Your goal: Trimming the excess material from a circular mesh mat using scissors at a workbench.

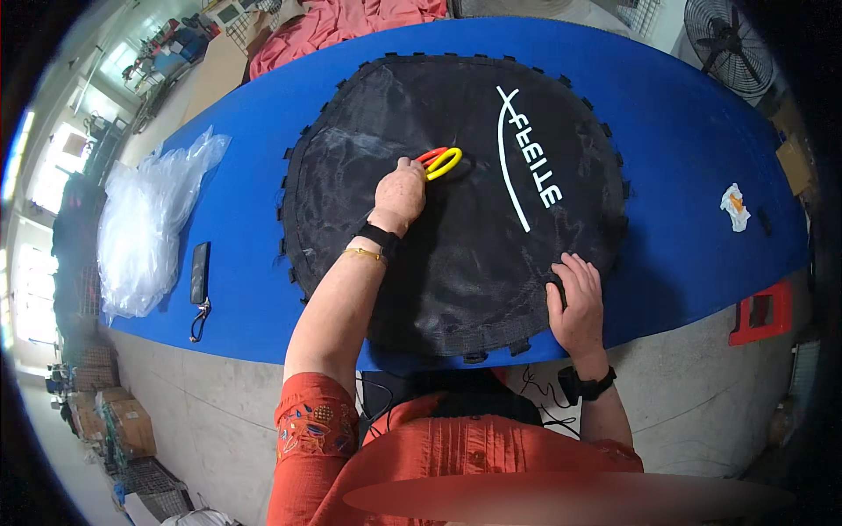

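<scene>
A round black mesh trampoline mat (456,263) lies flat, with small black tabs around its edge and white lettering on its right half. My left hand (402,195) reaches over its middle, closed on scissors (445,163) whose red and yellow loop handles stick out past the fingers. The blades are hidden by the hand. At the mat's near right edge rests my right hand (576,307), its fingers spread on the mesh and nothing held in it.
Blue cloth covers the table (675,114). Clear plastic bags (145,237) and a dark phone-like object (201,272) with a strap lie on the left. A crumpled white wrapper (735,209) sits at right. Beyond are red fabric (342,35), a fan (730,44) and a red stool (761,316).
</scene>
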`<state>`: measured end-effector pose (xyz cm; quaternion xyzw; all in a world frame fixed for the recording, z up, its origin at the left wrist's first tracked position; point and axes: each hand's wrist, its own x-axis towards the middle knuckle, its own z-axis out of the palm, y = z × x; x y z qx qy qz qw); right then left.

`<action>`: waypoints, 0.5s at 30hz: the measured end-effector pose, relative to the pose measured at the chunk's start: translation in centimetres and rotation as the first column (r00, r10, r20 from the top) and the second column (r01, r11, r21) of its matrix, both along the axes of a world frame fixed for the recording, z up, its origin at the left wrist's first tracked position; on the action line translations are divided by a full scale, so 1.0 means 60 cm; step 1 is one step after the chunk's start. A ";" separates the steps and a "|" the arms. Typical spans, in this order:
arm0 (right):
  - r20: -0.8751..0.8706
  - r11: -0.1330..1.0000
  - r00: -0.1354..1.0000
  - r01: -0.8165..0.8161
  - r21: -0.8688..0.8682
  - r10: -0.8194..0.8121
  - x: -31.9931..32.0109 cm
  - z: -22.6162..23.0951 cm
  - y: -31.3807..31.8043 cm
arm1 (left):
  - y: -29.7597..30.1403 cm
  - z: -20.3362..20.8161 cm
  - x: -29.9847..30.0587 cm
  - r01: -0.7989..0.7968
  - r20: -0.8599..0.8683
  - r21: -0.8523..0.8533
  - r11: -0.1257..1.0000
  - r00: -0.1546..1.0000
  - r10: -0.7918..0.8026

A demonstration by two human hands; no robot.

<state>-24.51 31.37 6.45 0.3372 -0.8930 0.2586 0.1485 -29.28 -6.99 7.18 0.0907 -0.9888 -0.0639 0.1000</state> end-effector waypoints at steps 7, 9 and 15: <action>-0.003 1.000 1.000 0.012 0.003 -0.012 0.000 0.002 0.006 | 0.044 0.002 0.006 0.106 0.014 -0.064 0.992 0.994 -0.105; 0.004 1.000 1.000 0.005 0.009 -0.005 0.000 0.001 0.001 | 0.043 0.003 0.007 0.095 0.019 -0.045 0.994 0.995 -0.094; 0.003 1.000 1.000 0.012 0.018 -0.012 0.003 -0.001 0.004 | 0.033 0.004 -0.012 0.052 0.033 -0.031 0.998 0.998 -0.051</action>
